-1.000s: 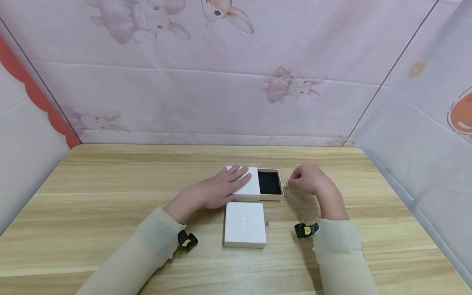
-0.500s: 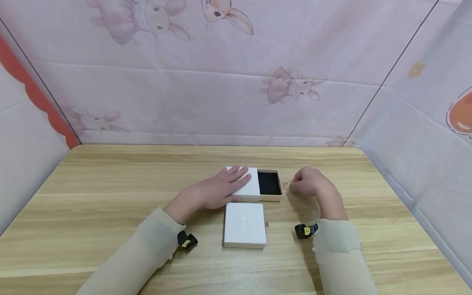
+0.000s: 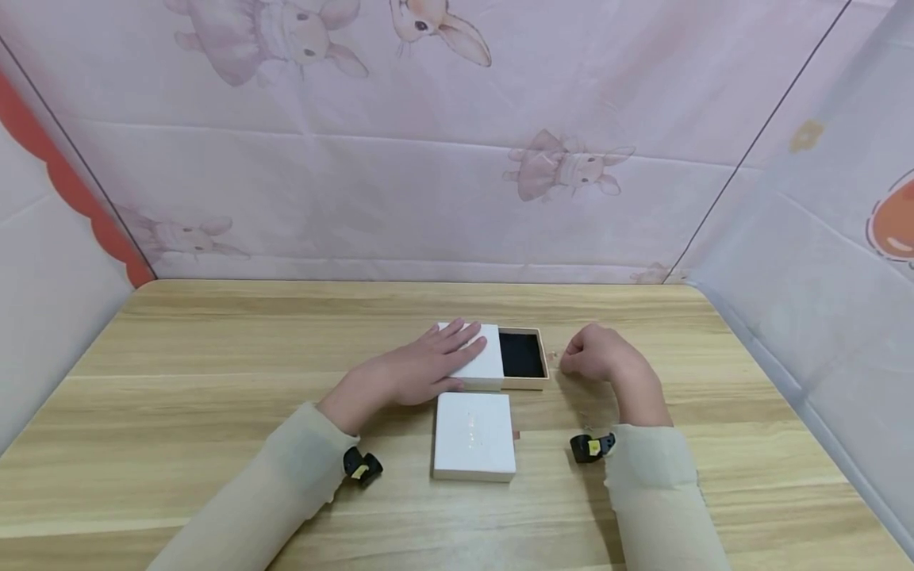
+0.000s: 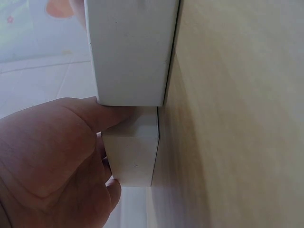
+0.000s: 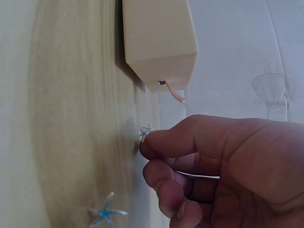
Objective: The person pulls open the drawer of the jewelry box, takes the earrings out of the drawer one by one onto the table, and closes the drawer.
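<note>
My left hand [image 3: 421,366] lies across the white sleeve of a drawer box [image 3: 489,361]. Its fingers spread straight over the top, and the thumb rests along the near side, as the left wrist view shows. From the sleeve's right end, the drawer [image 3: 524,384] sticks partly out, showing a black lining [image 3: 521,354]. Just right of it, my right hand [image 3: 600,353] has thumb and forefinger together, seemingly pinching a small blue-and-silver starfish ornament [image 5: 145,132]; the grip point is hidden. A second starfish ornament [image 5: 108,213] lies on the table nearer the wrist.
A closed white box [image 3: 474,436] with gold lettering and a small pull tab [image 3: 517,434] lies directly in front of the drawer box. A pink ribbon tab [image 5: 175,91] hangs from the drawer's end. The wooden table [image 3: 236,349] meets printed fabric walls [image 3: 400,198] behind.
My right hand has drawn back very slightly to the right from the drawer's end. The left hand, both boxes and the drawer stay where they were.
</note>
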`<action>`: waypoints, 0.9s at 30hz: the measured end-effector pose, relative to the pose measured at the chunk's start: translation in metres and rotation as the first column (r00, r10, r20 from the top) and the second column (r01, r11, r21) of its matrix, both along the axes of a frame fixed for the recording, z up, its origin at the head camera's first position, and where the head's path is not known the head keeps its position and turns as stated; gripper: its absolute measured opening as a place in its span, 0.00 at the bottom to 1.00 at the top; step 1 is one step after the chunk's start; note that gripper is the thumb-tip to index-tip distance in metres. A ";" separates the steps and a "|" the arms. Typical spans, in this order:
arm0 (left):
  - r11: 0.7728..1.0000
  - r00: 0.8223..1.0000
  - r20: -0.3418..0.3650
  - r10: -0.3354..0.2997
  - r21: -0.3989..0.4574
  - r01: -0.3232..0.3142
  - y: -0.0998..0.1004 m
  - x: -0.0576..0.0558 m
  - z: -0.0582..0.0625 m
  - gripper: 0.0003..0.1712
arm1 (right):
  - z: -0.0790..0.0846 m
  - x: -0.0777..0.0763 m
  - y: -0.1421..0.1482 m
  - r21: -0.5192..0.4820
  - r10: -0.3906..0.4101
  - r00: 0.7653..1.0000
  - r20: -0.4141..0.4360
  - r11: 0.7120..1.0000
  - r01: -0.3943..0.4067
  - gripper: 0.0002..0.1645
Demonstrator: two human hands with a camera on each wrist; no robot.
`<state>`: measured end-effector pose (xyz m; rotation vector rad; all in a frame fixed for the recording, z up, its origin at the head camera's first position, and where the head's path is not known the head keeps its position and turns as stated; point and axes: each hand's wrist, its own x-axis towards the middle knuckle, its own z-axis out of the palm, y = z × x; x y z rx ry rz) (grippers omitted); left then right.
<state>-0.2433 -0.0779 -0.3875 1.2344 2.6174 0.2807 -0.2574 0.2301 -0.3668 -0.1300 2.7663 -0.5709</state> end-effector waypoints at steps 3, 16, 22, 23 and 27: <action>1.000 1.000 0.000 0.000 0.000 0.000 0.000 0.000 0.001 0.38 | 0.002 0.000 -0.001 0.007 -0.011 1.000 0.005 1.000 0.011 0.10; 1.000 1.000 0.002 -0.002 0.005 0.002 0.000 0.001 0.003 0.38 | 0.004 0.000 -0.002 -0.099 0.011 1.000 -0.021 0.995 -0.013 0.26; 1.000 1.000 0.009 0.002 0.009 -0.002 0.000 0.001 0.004 0.38 | 0.000 -0.003 -0.008 -0.135 0.079 0.997 0.009 0.988 -0.077 0.31; 1.000 1.000 0.009 0.002 0.009 -0.002 0.000 0.001 0.004 0.38 | -0.001 -0.003 -0.008 -0.137 0.089 0.996 0.009 0.987 -0.087 0.31; 1.000 1.000 0.009 0.001 0.007 -0.001 -0.001 0.001 0.004 0.38 | -0.002 -0.004 -0.009 -0.148 0.126 0.992 0.021 0.981 -0.122 0.32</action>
